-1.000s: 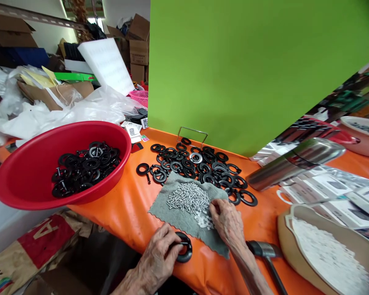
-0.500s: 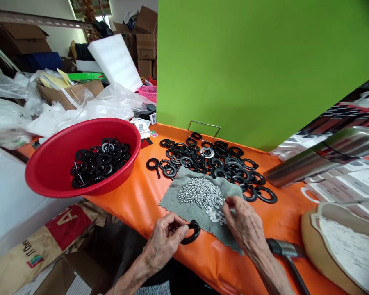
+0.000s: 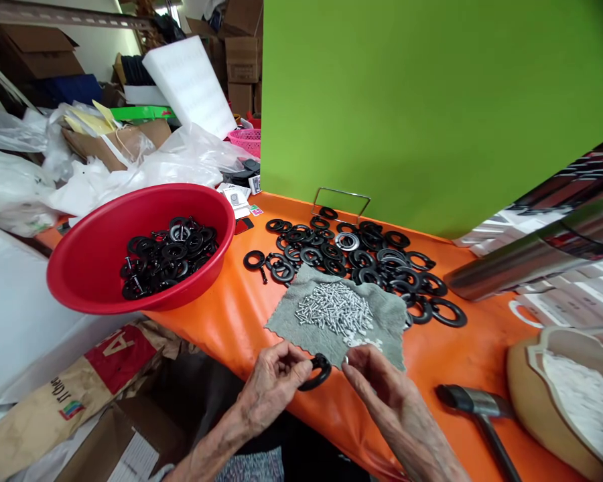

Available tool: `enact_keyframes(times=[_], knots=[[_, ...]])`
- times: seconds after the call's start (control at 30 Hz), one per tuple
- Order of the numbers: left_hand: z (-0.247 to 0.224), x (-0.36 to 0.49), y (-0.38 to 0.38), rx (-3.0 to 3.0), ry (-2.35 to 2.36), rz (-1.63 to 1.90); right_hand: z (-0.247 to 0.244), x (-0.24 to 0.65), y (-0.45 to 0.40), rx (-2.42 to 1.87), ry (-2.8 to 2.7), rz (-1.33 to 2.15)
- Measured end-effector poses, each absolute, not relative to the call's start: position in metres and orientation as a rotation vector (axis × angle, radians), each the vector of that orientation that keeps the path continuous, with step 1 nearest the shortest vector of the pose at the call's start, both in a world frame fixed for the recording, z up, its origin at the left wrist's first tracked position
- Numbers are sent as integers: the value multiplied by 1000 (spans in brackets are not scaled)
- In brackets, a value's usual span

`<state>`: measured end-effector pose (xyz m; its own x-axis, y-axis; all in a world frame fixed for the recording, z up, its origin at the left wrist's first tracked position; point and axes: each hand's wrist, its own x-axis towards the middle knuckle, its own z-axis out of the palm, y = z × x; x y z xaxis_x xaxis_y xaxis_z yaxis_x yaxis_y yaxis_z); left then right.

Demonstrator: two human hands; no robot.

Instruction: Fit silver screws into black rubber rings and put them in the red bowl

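Note:
My left hand (image 3: 272,381) holds a black rubber ring (image 3: 321,373) upright at the near edge of a grey cloth (image 3: 386,321). My right hand (image 3: 379,388) sits beside it, its fingertips pinching a small silver screw (image 3: 346,360) close to the ring. On the cloth lies a heap of silver screws (image 3: 334,308), with small white pieces (image 3: 364,342) at its near side. Several loose black rings (image 3: 362,261) spread beyond the cloth on the orange table cover (image 3: 221,321).
A red basin (image 3: 145,193) holding black rings stands to the left. A hammer (image 3: 475,400) lies at the right, near a tan tray (image 3: 573,395) of white granules. A steel cylinder (image 3: 532,256) and a green board (image 3: 432,100) stand beyond.
My right hand has lifted off the cloth and moved toward the ring, now pinching a small screw. My left hand has raised the ring slightly. The view has shifted.

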<state>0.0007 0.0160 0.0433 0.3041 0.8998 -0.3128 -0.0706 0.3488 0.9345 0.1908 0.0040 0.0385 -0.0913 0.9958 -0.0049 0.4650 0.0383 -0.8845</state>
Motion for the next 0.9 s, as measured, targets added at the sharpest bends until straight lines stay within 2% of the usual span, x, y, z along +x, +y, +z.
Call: enact_keyframes(times=[0.27,0.7,0.9], knots=[[40,-1,14,1160,1113,820,41,176,-5,-1489,-1580,1122],[38,-3,12,1642,1294,796,40,178,-2,-1505,-1794,959],[39,-1,10,1762,1253,833,26,174,-10,-1518,-1705,826]])
